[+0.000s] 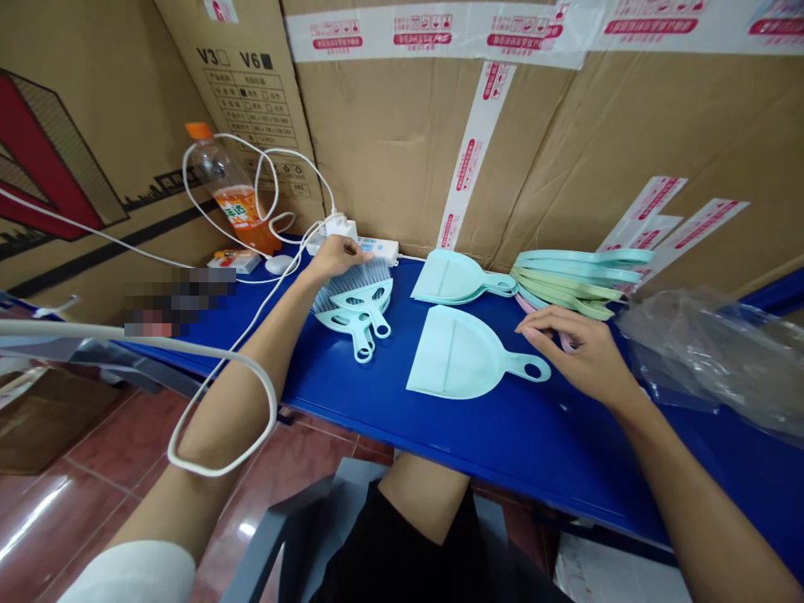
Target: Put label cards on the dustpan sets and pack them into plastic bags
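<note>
My left hand (339, 254) is closed, fingers curled together, just above the grey bristles of two overlapping light-blue brushes (364, 303); anything it pinches is too small to make out. My right hand (578, 347) has its thumb and fingertips drawn together with nothing visible between them. Close to its left lies a single light-blue dustpan (461, 356), handle pointing right. Behind that one, a small stack of light-blue dustpans (452, 276) rests on the blue table (377, 394). A pile of blue, green and pink dustpans (565, 280) sits beyond my right hand.
Clear plastic bags (709, 352) lie at the right. At the back left are an orange drink bottle (242, 201), a power strip (380, 249) and a small box (234, 261). A white cable (219, 360) loops over my left forearm. Cardboard (402, 134) stands behind the table.
</note>
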Tool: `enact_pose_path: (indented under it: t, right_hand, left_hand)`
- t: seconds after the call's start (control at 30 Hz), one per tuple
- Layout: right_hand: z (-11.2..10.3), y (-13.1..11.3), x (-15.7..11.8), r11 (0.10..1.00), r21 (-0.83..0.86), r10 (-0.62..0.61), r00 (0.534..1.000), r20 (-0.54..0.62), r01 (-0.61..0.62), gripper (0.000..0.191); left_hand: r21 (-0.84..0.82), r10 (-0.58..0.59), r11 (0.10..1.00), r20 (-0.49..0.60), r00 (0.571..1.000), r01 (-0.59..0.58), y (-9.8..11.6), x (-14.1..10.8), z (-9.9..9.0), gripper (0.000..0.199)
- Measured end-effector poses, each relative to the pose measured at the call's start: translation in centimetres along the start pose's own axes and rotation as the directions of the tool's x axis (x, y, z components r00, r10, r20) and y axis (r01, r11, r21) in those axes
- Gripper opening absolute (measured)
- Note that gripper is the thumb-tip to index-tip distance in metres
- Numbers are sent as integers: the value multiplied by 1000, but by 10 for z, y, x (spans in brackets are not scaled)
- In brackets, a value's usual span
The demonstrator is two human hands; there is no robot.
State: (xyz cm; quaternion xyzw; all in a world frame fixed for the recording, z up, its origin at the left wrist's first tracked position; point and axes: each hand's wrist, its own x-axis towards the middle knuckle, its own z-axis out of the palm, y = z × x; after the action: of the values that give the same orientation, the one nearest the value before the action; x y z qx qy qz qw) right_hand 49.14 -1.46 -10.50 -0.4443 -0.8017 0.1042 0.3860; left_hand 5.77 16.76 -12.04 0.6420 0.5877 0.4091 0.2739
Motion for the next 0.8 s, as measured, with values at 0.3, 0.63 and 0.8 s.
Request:
enact_pose_path:
  t: [0.3, 0.63, 0.8]
  right_hand:
    - [13, -7, -1, 993, 108, 48, 998, -36, -44, 24]
    - [38, -23, 0, 839, 524, 216, 973, -78, -144, 47]
    - [38, -42, -1, 685, 694, 210, 972, 106, -224, 77]
  left_hand:
    - [-416, 86, 901, -117, 989, -127, 20, -5, 1, 35]
    - [-770, 114, 572, -268, 957, -284, 58, -28, 29, 43]
    - [-846, 111, 480, -203, 973, -231, 88, -76, 73, 47]
